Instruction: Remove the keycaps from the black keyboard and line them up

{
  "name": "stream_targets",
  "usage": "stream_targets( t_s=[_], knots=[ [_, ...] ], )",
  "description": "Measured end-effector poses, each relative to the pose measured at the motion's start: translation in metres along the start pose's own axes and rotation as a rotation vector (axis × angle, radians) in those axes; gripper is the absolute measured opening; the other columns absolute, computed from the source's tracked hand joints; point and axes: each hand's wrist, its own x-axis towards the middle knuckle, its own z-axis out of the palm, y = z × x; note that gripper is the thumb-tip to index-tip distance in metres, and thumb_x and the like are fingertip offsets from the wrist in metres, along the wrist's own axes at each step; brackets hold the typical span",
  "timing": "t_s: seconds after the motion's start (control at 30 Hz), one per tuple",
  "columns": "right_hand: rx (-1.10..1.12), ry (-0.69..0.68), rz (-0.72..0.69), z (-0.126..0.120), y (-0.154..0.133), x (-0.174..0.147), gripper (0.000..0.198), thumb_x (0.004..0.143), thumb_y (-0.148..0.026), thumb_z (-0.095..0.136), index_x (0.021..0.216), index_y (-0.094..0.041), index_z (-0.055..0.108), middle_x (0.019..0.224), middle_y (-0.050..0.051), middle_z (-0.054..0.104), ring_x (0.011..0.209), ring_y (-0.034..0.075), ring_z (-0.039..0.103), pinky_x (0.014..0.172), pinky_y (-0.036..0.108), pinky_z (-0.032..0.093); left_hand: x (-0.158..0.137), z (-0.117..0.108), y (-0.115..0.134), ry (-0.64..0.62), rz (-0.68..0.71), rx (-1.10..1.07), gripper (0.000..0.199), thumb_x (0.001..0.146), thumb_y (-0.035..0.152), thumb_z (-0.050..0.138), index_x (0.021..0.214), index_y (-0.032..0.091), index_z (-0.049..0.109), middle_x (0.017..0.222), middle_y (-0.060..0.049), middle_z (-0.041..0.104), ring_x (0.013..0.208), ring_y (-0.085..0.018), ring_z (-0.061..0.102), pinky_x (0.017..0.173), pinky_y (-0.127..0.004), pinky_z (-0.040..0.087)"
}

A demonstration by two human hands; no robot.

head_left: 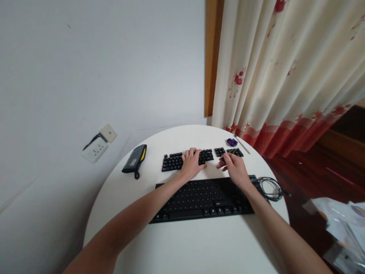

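Observation:
My left hand (190,163) lies with fingers spread over loose black keycaps (172,163), which are laid out in rows behind the keyboard. Part of those rows is hidden under it. Between thumb and fingers, my right hand (234,167) pinches a small black keycap (223,160), just in front of the smaller keycap groups (219,152). Below both forearms stretches a black keyboard (196,196). Most of its upper rows show bare key posts, while several keys sit along its bottom row.
A dark pouch with yellow trim (135,159) lies at the left of the round white table (182,243). Purple putty-like stuff (232,142) and a thin brush-like stick (243,145) lie at the back right. A coiled cable (272,189) rests near the right edge, beside the curtain (256,83).

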Motion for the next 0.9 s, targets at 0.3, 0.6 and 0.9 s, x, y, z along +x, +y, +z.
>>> stream_targets(
  t_s=[0.3,0.6,0.9],
  knots=[
    [-0.274,0.082,-0.123,-0.006,-0.012,-0.002,0.045,0.093,-0.047,0.047,0.076,-0.012,0.07,0.058,0.002,0.058,0.057,0.015,0.053,0.052,0.025,0.038,-0.054,-0.04,0.027,-0.243,0.186,-0.233,0.02,0.089,0.029,0.062,0.109,0.025,0.061,0.111,-0.002,0.059,0.106,-0.023,0.051,0.091,-0.039,0.038],
    [-0.315,0.0,-0.055,-0.027,-0.028,-0.037,0.025,0.088,-0.037,0.056,0.082,-0.015,0.065,0.06,0.0,0.061,0.05,0.014,0.055,0.049,0.023,0.04,-0.101,-0.048,0.06,-0.39,0.252,-0.372,0.01,0.09,0.026,0.063,0.098,0.023,0.066,0.101,-0.002,0.063,0.099,-0.02,0.054,0.088,-0.034,0.04],
    [-0.223,0.054,0.179,-0.047,0.006,-0.093,0.029,0.085,-0.045,0.06,0.085,-0.016,0.06,0.056,-0.001,0.063,0.043,0.014,0.059,0.041,0.022,0.043,-0.103,-0.038,0.068,-0.412,0.27,-0.39,0.019,0.083,0.032,0.072,0.097,0.022,0.065,0.101,-0.001,0.063,0.099,-0.022,0.052,0.088,-0.035,0.039]
  ],
)
